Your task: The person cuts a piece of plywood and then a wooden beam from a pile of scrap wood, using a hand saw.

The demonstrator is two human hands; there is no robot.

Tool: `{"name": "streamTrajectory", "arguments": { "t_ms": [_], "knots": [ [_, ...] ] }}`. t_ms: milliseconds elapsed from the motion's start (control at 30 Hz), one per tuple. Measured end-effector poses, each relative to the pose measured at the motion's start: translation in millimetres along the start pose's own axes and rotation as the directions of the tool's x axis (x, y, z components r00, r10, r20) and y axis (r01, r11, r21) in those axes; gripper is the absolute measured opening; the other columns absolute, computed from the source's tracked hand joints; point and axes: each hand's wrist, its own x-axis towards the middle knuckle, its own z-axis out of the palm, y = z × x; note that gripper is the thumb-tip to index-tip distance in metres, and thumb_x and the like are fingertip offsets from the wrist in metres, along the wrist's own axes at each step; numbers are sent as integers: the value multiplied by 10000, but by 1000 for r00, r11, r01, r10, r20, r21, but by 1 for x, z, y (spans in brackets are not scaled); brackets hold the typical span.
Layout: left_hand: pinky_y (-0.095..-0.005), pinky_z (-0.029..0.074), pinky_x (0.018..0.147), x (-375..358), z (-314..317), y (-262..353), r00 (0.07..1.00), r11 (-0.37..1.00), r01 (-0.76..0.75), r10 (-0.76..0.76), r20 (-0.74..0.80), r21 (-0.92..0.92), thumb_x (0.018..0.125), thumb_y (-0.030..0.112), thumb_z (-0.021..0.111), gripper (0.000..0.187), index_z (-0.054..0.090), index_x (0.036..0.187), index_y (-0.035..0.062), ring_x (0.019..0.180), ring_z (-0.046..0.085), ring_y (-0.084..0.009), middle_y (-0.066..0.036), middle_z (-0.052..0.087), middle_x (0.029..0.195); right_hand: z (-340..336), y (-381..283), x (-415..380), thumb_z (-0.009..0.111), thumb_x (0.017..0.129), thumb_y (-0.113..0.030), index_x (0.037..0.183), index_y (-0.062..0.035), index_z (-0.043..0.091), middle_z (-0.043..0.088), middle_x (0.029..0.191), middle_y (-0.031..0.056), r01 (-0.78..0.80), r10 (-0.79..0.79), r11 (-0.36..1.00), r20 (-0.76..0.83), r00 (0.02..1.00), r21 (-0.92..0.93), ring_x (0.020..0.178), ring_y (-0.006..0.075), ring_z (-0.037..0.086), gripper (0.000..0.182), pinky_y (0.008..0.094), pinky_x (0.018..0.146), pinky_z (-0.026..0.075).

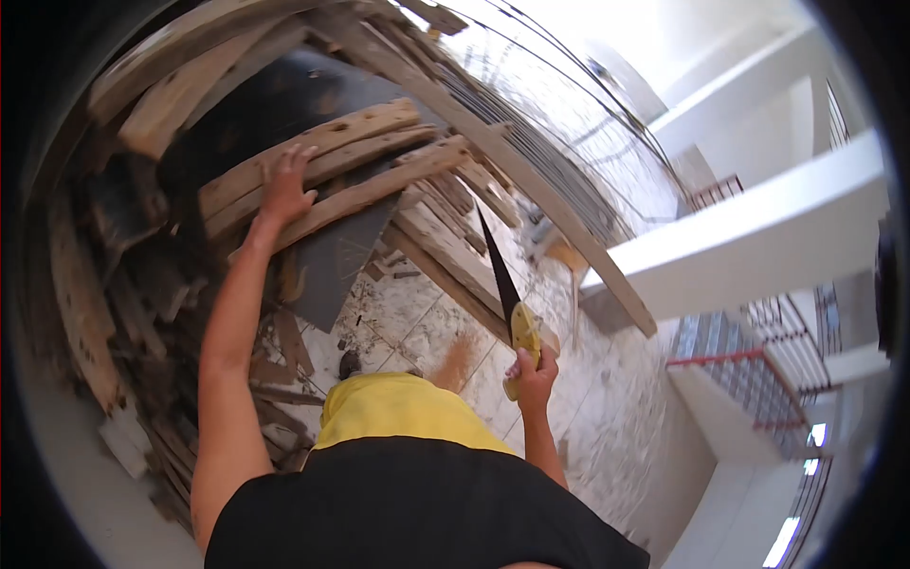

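My left hand (287, 185) rests on top of a few weathered wooden beams (355, 128) laid side by side, its fingers spread over the wood. The beams have dark holes along them. To the right, my right hand (533, 377) is wrapped around the yellow handle of a hand saw (512, 284). Its dark, toothed blade tapers away from me and points upward in the view, apart from the beams under my left hand. A dark flat sheet (336, 261) lies beneath the beams.
More old timber (76, 275) is piled along the left. A long plank (569, 242) slants across the stack, beside long thin rods (531, 142). Sawdust (457, 362) and wood scraps lie on the tiled floor (607, 408). A stairway with a red rail (716, 358) is at the right.
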Motion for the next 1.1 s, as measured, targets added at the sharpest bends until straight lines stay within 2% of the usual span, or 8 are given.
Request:
{"name": "streamTrajectory", "arguments": {
  "t_ms": [200, 400, 533, 633, 733, 967, 1067, 1100],
  "knots": [
    [-560, 279, 1128, 69, 45, 38, 969, 972, -235, 233, 86, 11, 801, 283, 749, 650, 521, 1398, 169, 1278, 507, -284, -100, 553, 1332, 2, 8, -9, 629, 933, -81, 1040, 11, 587, 555, 695, 10, 4, -3, 994, -9, 1000, 113, 545, 69, 508, 148, 253, 527, 468],
    [-510, 312, 1105, 112, 78, 102, 942, 961, -265, 241, 233, 76, 792, 257, 770, 705, 491, 1434, 174, 1266, 503, -304, -99, 553, 1319, -9, 8, -32, 640, 926, -72, 1047, 9, 587, 572, 707, 9, -1, 9, 996, -92, 996, 85, 557, 64, 520, 154, 240, 528, 455],
    [-504, 331, 1093, 118, 106, 88, 914, 941, -333, 305, 267, 64, 771, 213, 788, 749, 469, 1448, 175, 1289, 475, -320, -95, 534, 1332, -16, 11, -55, 641, 922, -64, 1038, 6, 588, 579, 706, 13, 0, 16, 997, -195, 981, 81, 561, 63, 527, 145, 236, 524, 453],
    [-488, 382, 1021, 110, 122, 76, 957, 956, -285, 288, 36, -73, 758, 219, 802, 731, 500, 1421, 155, 1232, 495, -299, -87, 509, 1311, -16, 12, -70, 609, 932, -67, 1037, 24, 586, 552, 685, 7, -19, 35, 998, -263, 964, 64, 539, 67, 510, 141, 268, 555, 504],
    [-471, 381, 1009, 94, 98, 78, 972, 973, -230, 230, -47, 13, 764, 221, 796, 660, 555, 1375, 153, 1208, 501, -286, -76, 515, 1285, -17, 13, -86, 604, 933, -62, 1038, 23, 583, 542, 669, 5, -23, 27, 1000, -323, 946, 18, 529, 69, 501, 136, 274, 553, 502],
    [-443, 340, 1045, 89, 90, 72, 978, 980, -188, 181, 99, 70, 773, 212, 784, 521, 638, 1271, 168, 1219, 483, -276, -77, 539, 1247, -11, -1, -93, 595, 936, -62, 1023, 22, 578, 526, 637, 7, -21, 30, 999, -293, 956, 35, 516, 75, 488, 122, 277, 548, 497],
    [-452, 395, 1012, 92, 89, 78, 981, 982, -183, 179, 78, 45, 778, 209, 777, 497, 642, 1255, 159, 1236, 507, -292, -94, 520, 1296, -3, -18, -88, 593, 937, -65, 1030, 24, 578, 533, 641, 12, 10, -14, 1000, -255, 967, -18, 516, 78, 490, 129, 279, 548, 497],
    [-451, 429, 986, 89, 81, 82, 981, 983, -175, 179, 77, -61, 781, 211, 771, 512, 632, 1268, 134, 1208, 546, -312, -118, 554, 1280, -1, -23, -88, 585, 941, -66, 1013, 19, 573, 523, 637, 12, 20, -27, 999, -260, 965, -31, 516, 82, 487, 112, 282, 550, 499]
  ]
}}
